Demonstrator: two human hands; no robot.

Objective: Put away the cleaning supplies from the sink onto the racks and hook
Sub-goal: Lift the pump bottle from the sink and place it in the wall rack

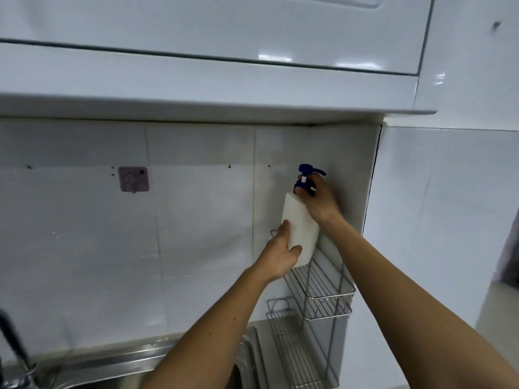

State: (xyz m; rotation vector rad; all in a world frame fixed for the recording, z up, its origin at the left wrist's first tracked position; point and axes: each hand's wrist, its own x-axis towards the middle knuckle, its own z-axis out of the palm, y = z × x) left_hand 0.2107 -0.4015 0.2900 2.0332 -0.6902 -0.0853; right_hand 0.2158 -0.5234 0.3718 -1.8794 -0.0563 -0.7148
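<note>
Home kitchen, steel sink [118, 363], tiled wall [196, 220], white overhead cabinet [196, 37], wire racks [317, 290]

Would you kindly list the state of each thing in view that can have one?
pump bottle: tilted, held over the upper rack, base at its rim, not yet set down.
left hand: gripping the bottle's lower body.
right hand: closed around the bottle's blue pump neck.
upper rack: nothing resting inside yet.
lower rack: nothing visible in it.
wall hook: nothing hanging.
cabinet door: closed.
</note>
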